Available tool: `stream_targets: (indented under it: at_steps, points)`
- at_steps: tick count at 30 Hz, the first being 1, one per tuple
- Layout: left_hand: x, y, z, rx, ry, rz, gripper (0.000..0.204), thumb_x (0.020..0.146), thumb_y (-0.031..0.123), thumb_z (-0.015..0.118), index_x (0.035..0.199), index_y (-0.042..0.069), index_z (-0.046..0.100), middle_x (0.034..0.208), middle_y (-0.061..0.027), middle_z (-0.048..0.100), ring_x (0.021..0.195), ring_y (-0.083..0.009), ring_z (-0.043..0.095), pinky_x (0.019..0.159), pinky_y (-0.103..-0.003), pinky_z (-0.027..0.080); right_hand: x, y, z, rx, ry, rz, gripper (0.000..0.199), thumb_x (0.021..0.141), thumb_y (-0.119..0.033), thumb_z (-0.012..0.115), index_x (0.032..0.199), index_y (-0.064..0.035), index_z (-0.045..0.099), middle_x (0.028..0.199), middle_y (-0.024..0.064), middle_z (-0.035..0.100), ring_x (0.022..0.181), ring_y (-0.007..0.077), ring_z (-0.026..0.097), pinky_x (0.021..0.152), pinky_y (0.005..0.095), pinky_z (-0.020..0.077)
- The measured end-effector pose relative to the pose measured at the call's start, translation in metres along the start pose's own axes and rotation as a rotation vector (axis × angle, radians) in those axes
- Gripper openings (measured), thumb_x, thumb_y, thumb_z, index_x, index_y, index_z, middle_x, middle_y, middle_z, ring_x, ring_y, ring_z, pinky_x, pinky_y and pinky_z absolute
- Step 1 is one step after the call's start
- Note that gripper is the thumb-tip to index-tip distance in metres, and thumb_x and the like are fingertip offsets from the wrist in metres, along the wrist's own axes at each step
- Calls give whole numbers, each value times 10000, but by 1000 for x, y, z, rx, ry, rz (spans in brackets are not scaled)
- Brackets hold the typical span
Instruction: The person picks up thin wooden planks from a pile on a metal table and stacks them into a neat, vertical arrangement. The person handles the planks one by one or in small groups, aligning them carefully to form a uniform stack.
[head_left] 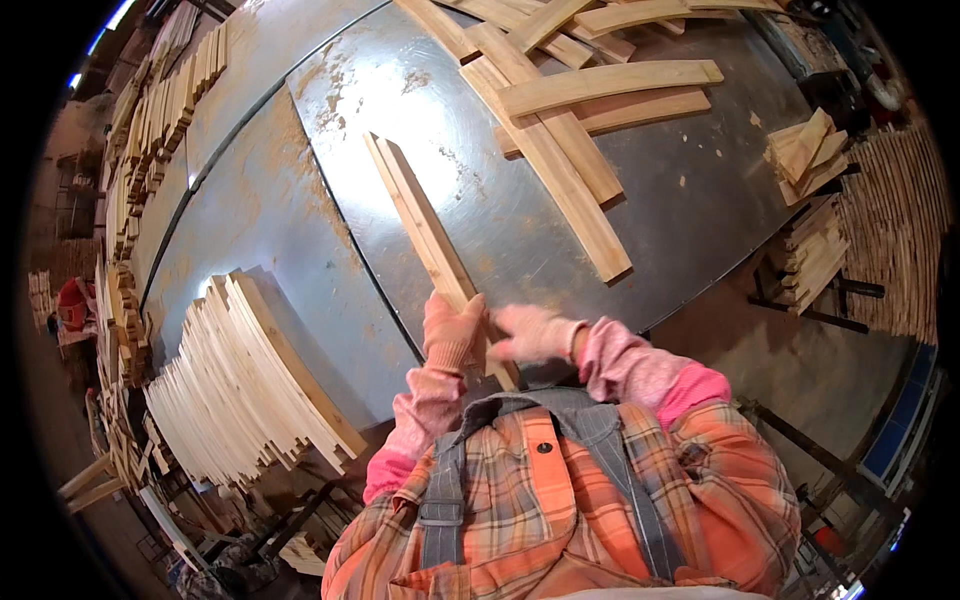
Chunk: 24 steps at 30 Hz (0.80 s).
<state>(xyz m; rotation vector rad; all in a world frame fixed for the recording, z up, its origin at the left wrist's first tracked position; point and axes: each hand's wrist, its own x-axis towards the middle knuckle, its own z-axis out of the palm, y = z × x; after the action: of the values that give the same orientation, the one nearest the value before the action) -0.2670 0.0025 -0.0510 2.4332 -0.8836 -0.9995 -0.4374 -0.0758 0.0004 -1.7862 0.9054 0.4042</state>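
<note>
A long wooden strip [425, 230] lies pointing away from me on the metal table, its near end close to my waist. My left hand [452, 328], in a pinkish work glove, is closed around the strip near that end, with the thumb along its right side. Just right of the strip is my right hand [532, 333], gloved the same way and reaching toward the wood. Its fingers are smeared by motion, so I cannot tell whether they touch the strip or how far they are bent.
Dusty metal tabletop [400, 90] spreads ahead. Crossed wooden boards [555, 165] lie at the far right. A row of curved slats [250, 370] stands at the left, with more stacked strips [180, 100] beyond. Wood pieces [812, 155] sit past the right edge.
</note>
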Motion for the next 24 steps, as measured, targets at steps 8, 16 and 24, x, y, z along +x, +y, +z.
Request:
stream_targets:
  at_steps: [8,16,24]
  points:
    - [26,10,4,-21,-7,-11,711,755,442,833,1289,41,590,1231,-267,618,1149,-465,623,987,-502,512,-13,86,-63,-361,542,622,1077,764,-368,861,1568,-45,222,1180,216,619,1116,389,642,955,487,538]
    - [60,50,-1,74,297,164,1209,736,433,869,1609,-29,172,1505,-299,450,1315,-452,547,1103,-457,467,-6,17,13,-14,-2,-16,876,860,-346,736,1571,-40,326,1414,303,535,1298,437,554,1129,481,430]
    - [61,69,-4,117,251,-4,1178,760,334,816,1641,40,90,1539,-282,416,1305,-464,548,1094,-459,473,51,107,-241,-512,866,206,339,882,-205,613,1197,-82,603,1130,222,699,1011,426,694,839,512,580]
